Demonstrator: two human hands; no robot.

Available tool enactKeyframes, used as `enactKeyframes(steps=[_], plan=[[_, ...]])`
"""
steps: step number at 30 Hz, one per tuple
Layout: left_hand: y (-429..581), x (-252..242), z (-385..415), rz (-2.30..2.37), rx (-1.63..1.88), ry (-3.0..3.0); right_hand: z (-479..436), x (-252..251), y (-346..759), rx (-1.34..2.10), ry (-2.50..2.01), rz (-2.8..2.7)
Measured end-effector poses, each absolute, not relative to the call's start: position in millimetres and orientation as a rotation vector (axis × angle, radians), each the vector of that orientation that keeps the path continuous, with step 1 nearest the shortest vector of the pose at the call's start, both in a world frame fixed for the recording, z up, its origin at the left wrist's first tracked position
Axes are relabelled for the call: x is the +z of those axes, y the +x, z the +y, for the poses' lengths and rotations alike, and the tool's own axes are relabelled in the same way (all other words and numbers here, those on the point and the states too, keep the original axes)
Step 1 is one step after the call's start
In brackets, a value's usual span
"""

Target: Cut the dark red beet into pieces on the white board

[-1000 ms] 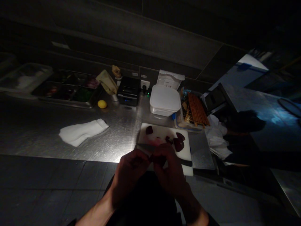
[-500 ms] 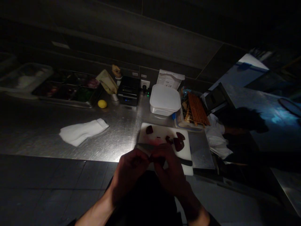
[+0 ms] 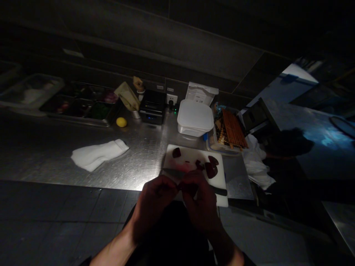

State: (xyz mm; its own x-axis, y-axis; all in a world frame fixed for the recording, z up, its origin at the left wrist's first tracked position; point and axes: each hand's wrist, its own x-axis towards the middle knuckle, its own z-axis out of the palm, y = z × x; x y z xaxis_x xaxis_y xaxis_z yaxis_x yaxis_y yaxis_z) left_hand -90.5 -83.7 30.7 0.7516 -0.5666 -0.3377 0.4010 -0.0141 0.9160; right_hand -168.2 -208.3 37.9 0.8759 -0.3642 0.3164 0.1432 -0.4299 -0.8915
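On the white cutting board (image 3: pixel 221 201) lie several dark red beetroot pieces (image 3: pixel 211 170), with a pink stain around the middle. My right hand (image 3: pixel 201 201) is closed around another beetroot piece (image 3: pixel 191 189), held low above the board's near edge. From the other side, my left hand (image 3: pixel 155 195) pinches at the same piece; its fingertips meet those of the right hand. A knife lies flat across the board beneath my hands, its blade (image 3: pixel 173 172) pointing left and its black handle (image 3: pixel 220 191) at the right. My hands hide its middle.
Behind the board stand a white lidded tub (image 3: pixel 195 116) and a bin with a brown slatted mat (image 3: pixel 234 129). Leftward are a folded white cloth (image 3: pixel 98 154), a lemon (image 3: pixel 121 122), a black printer (image 3: pixel 152 107) and a divided tray (image 3: pixel 80 120). A person (image 3: pixel 256 162) is at the right.
My fingers have shifted slightly on the beetroot piece. The person at the right has moved a little. The knife and the pieces on the board stay put.
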Motion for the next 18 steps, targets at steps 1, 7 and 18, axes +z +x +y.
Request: enactKeyframes(steps=[1, 7, 18], plan=[[-90.1, 29.5, -83.6, -0.153, -0.775, 1.384, -210.9, 40.0, -168.2, -0.548, -1.986, 0.125], [-87.9, 23.0, -82.3, -0.178, -0.786, 1.382, -223.5, 49.0, -166.9, -0.466, -2.212, -0.012], [-86.1, 26.7, -84.6, -0.176, -0.773, 1.401, -227.9, 51.1, -163.2, -0.454, -2.308, -0.150]])
